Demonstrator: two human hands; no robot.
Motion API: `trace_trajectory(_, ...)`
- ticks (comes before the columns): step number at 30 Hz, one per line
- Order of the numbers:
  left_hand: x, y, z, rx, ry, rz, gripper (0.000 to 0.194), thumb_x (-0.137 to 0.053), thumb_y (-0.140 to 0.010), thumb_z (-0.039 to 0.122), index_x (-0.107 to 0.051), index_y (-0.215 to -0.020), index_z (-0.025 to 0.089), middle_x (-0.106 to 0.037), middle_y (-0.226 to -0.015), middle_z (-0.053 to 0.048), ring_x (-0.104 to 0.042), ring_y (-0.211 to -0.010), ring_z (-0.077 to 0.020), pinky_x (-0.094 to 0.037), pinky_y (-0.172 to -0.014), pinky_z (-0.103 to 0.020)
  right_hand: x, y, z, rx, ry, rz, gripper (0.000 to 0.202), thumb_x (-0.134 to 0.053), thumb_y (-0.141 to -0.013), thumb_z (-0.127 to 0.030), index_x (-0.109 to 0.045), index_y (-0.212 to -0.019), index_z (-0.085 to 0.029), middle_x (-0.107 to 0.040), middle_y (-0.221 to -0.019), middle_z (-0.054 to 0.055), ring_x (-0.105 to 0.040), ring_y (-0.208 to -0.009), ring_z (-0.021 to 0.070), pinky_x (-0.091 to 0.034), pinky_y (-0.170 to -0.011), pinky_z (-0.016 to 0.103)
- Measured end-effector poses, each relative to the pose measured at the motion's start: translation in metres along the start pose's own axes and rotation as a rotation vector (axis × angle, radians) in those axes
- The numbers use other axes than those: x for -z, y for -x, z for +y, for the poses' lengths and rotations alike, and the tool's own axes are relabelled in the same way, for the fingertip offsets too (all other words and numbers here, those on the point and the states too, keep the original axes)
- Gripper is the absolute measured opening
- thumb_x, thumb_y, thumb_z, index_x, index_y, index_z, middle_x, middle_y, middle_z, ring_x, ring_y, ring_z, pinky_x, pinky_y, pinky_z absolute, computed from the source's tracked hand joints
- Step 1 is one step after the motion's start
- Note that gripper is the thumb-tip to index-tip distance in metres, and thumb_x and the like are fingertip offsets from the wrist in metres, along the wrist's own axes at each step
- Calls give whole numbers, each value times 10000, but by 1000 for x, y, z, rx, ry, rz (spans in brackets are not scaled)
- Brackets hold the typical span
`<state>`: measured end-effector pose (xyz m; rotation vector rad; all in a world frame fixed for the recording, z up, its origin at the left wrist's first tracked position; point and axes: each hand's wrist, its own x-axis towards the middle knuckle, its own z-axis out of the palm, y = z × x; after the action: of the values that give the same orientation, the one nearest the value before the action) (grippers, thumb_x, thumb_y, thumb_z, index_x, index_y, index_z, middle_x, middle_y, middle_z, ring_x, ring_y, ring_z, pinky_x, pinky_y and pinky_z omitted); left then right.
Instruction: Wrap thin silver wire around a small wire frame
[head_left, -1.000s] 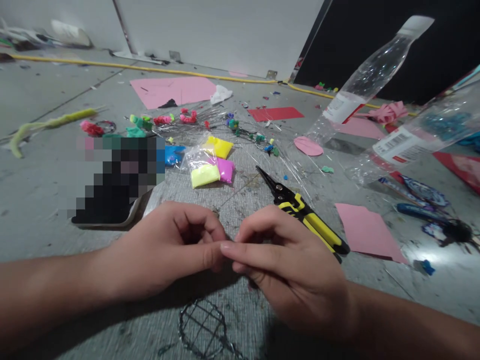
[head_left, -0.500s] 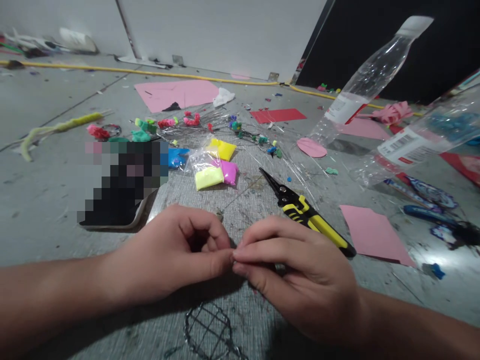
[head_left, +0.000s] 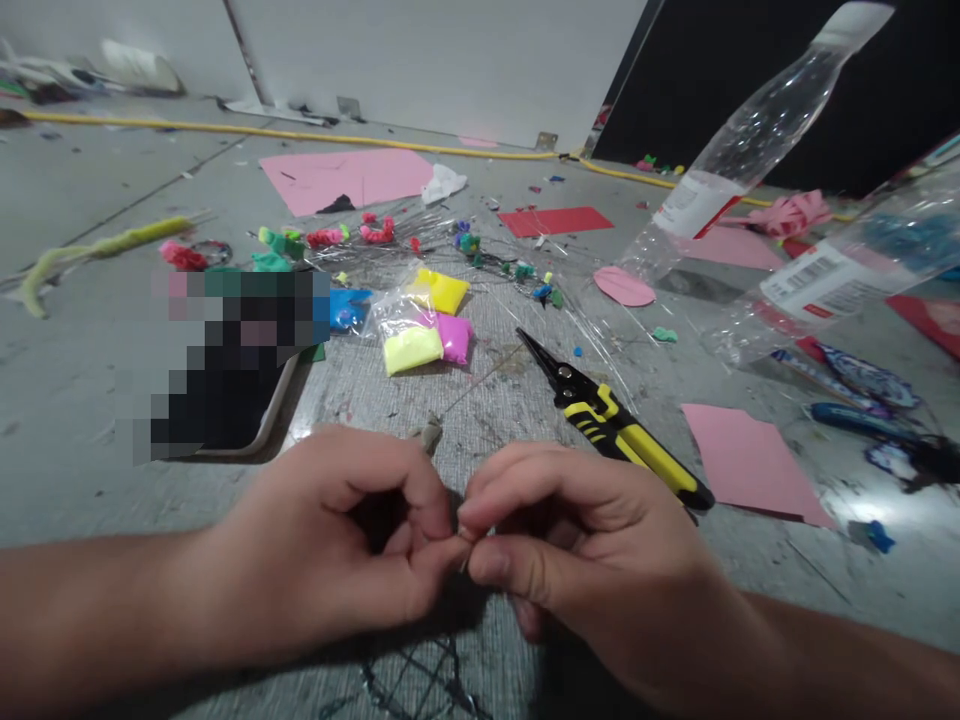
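My left hand and my right hand meet in the middle, low in the view. Thumb and forefinger of each are pinched together, and the fingertips touch. Whatever lies between them is too small and too covered to make out. Below, a dark twisted-wire hoop with crossed wires lies on the grey surface, partly cut off by the picture's edge. Just beyond my left fingers sits a small greyish lump at the end of a thin wire. Black and yellow pliers lie beyond my right hand.
Small clay packets, one yellow, a phone with a pixelated screen and a pink paper piece surround the hands. Two clear bottles, one tall, stand at right. Colourful clay bits on wires and a yellow cable lie farther back.
Both hands have shifted slightly, the right thumb now bent up more at the pinch. The greyish lump shows more, and the wire hoop sits lower in view.
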<state>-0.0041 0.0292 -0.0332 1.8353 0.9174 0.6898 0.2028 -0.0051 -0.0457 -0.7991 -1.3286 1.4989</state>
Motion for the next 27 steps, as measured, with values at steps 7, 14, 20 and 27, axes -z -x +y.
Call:
trace_trajectory(7, 0, -4, -4, 91, 147, 36, 177, -748, -822, 166, -659, -674, 204, -646, -579, 52, -550, -512, -81, -435, -470, -140, 3, -2, -1, 143, 178, 50, 98, -749, -940, -135, -772, -979, -222, -775, -985, 34, -685, -655, 89, -589, -541, 190)
trace_trajectory(14, 4, -3, -4, 231, 300, -69, 136, -784, -833, 174, -699, -728, 196, -655, -629, 50, -553, -540, -77, -469, -498, -131, 13, 1, 1, 535, 732, -74, 185, -738, -972, -148, -745, -1154, -175, -761, -1071, 67, -727, -870, 149, -655, -759, 261)
trace_trajectory(20, 4, -9, 1, 226, 225, -113, 138, -770, -839, 208, -709, -716, 192, -641, -612, 51, -549, -540, -75, -448, -488, -120, 18, 3, -3, 611, 948, -114, 174, -606, -1038, -118, -745, -1086, -210, -797, -998, 54, -752, -849, 168, -639, -756, 279)
trace_trajectory(27, 2, -11, 5, 307, 243, -13, 89, -822, -796, 285, -816, -815, 198, -753, -678, 0, -659, -617, -120, -516, -540, -157, 15, 4, -1, 522, 851, 27, 190, -613, -1097, -257, -688, -939, -183, -757, -821, 20, -711, -732, 130, -602, -700, 229)
